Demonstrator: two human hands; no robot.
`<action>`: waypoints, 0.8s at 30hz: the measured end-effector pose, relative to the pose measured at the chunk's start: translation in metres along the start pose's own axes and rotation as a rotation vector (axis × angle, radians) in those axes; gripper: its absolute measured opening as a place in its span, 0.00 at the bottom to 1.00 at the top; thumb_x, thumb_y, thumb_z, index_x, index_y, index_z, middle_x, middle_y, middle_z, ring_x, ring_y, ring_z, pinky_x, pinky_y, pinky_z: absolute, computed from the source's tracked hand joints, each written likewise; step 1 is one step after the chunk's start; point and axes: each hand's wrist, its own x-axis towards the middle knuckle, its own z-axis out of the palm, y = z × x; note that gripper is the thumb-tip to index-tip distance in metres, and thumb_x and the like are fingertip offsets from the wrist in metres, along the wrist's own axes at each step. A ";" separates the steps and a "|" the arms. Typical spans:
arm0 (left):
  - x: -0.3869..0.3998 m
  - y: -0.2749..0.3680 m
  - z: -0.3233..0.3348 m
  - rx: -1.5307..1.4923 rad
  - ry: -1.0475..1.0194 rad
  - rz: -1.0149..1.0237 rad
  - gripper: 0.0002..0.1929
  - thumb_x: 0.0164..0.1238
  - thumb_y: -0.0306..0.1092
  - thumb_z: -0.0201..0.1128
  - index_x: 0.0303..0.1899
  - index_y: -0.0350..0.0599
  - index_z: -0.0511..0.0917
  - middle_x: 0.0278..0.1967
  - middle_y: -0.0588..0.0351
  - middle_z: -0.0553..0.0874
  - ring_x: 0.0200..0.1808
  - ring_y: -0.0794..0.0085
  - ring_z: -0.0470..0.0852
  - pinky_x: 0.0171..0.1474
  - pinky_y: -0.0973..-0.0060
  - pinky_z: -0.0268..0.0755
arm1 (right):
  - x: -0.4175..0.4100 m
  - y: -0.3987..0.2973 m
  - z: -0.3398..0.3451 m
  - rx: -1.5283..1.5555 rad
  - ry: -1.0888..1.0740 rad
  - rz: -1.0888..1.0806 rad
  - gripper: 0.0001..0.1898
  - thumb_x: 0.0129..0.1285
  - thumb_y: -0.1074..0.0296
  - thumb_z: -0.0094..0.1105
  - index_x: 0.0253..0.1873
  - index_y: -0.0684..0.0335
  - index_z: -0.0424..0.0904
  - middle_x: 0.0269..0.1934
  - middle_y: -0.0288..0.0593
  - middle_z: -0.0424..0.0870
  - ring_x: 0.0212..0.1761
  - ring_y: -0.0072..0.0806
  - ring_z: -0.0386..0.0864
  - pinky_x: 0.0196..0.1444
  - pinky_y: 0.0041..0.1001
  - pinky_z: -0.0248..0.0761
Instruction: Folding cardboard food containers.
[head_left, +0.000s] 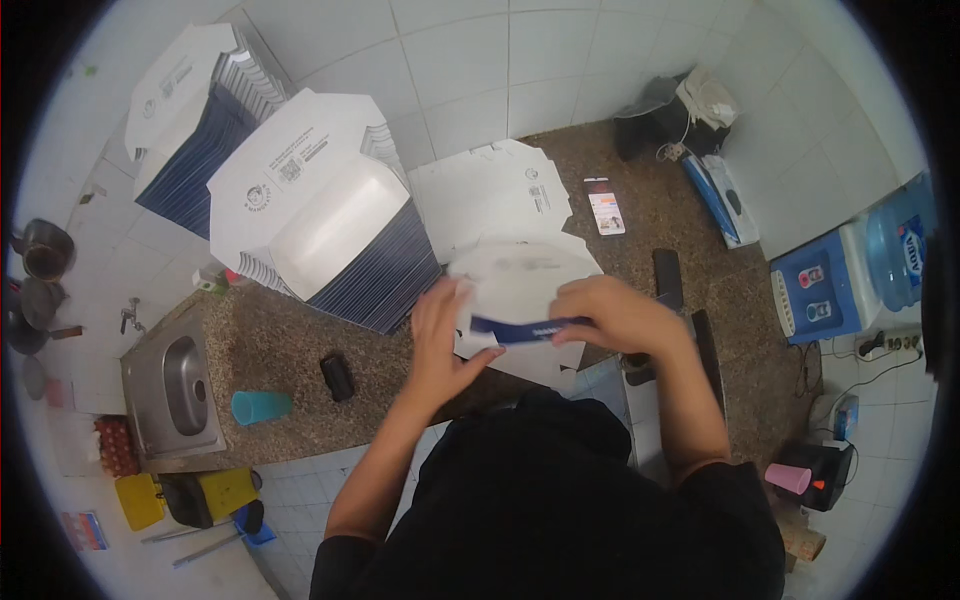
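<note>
A white paperboard box (517, 277) with a dark blue side lies before me, partly blurred. My left hand (442, 337) is at its left side, fingers and thumb around the edge. With its fingers closed on the box's right part, my right hand (607, 315) sits at the end of the blue side. Flat white box blanks (487, 202) lie just behind it on the counter. To the left stands a tall stack of nested boxes (337, 225), white inside and dark blue outside. A second such stack (195, 135) is farther back left.
On the granite counter (285, 420) are a turquoise cup (261, 407), a black case (337, 377), a smartphone (604, 206) and a dark flat object (667, 276). A steel sink (187, 390) is at the left. Tiled walls rise behind; a blue-and-white water dispenser (817, 285) stands right.
</note>
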 end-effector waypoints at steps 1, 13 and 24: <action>-0.002 -0.008 -0.005 0.005 0.003 -0.003 0.18 0.66 0.34 0.74 0.54 0.39 0.82 0.49 0.47 0.89 0.51 0.53 0.87 0.59 0.61 0.76 | -0.005 -0.017 -0.015 -0.172 0.072 0.003 0.11 0.63 0.62 0.72 0.42 0.60 0.83 0.38 0.47 0.83 0.46 0.46 0.82 0.52 0.42 0.69; 0.066 0.048 0.009 -1.471 0.099 -1.088 0.14 0.87 0.33 0.52 0.64 0.38 0.74 0.52 0.53 0.87 0.49 0.65 0.90 0.55 0.63 0.87 | -0.002 -0.017 0.064 0.169 0.755 -0.375 0.15 0.58 0.76 0.74 0.46 0.65 0.76 0.64 0.54 0.84 0.72 0.59 0.77 0.76 0.55 0.65; 0.042 0.034 0.043 -1.408 0.093 -0.635 0.15 0.84 0.37 0.62 0.55 0.32 0.82 0.46 0.53 0.90 0.45 0.72 0.89 0.48 0.70 0.87 | -0.007 -0.035 0.038 -0.160 0.596 -0.151 0.08 0.59 0.72 0.75 0.33 0.61 0.81 0.48 0.45 0.85 0.66 0.53 0.78 0.65 0.48 0.69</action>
